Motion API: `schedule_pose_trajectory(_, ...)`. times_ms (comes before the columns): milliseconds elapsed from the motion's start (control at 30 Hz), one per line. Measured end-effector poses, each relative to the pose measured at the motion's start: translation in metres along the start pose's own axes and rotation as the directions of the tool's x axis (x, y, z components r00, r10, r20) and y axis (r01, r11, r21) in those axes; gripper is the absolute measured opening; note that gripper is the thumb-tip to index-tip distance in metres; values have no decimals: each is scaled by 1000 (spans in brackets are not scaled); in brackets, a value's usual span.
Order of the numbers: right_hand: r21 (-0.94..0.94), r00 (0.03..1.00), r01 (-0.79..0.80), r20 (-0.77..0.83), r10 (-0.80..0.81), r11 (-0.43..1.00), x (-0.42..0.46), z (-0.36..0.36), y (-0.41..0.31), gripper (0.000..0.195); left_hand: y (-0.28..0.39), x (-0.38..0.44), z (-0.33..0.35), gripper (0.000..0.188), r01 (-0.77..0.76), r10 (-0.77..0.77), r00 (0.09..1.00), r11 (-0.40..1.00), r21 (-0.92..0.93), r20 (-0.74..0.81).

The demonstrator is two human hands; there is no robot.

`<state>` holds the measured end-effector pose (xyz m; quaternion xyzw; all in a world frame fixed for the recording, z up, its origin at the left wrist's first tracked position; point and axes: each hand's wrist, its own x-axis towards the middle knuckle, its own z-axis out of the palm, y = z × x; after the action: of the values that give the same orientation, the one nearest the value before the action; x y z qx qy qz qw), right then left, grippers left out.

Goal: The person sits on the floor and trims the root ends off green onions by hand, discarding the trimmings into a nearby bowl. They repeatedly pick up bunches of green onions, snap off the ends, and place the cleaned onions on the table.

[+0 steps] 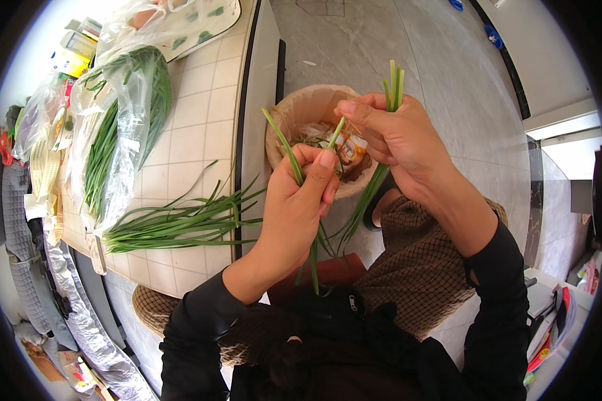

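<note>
Between thumb and fingers my left hand (301, 200) holds a few green garlic chive stalks (281, 134), whose leaves hang down below the palm. My right hand (399, 138) grips a small bunch of chives (371, 193) with pale stem ends sticking up past the fingers. Its thumb and forefinger also pinch the tip of one pale stalk (337, 133) that runs to my left thumb. Beneath both hands stands a lined waste bin (293, 108) with wrappers and plant scraps inside. A loose pile of chives (190, 223) lies on the tiled counter (195, 120) at the left.
A clear plastic bag (125, 145) full of chives rests farther back on the counter. Behind it are a leaf-patterned tray (205, 30) and a yellow package (70, 62). A knife-like handle (95, 250) lies by the counter's near edge. Blue slippers (492, 36) are on the floor.
</note>
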<state>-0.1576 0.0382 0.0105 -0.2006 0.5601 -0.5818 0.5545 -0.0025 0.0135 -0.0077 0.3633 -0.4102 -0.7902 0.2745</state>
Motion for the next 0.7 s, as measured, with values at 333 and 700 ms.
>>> schedule_pose_trajectory(333, -154, 985, 107, -118, -126, 982, 9, -18, -9, 19, 2, -3, 0, 22, 1, -2, 998, 1000, 24, 63)
schedule_pose_trajectory(700, -51, 987, 95, 137, -87, 994, -9, 10, 11, 20, 1, -2, 0, 27, 23, -26, 997, 999, 35, 76)
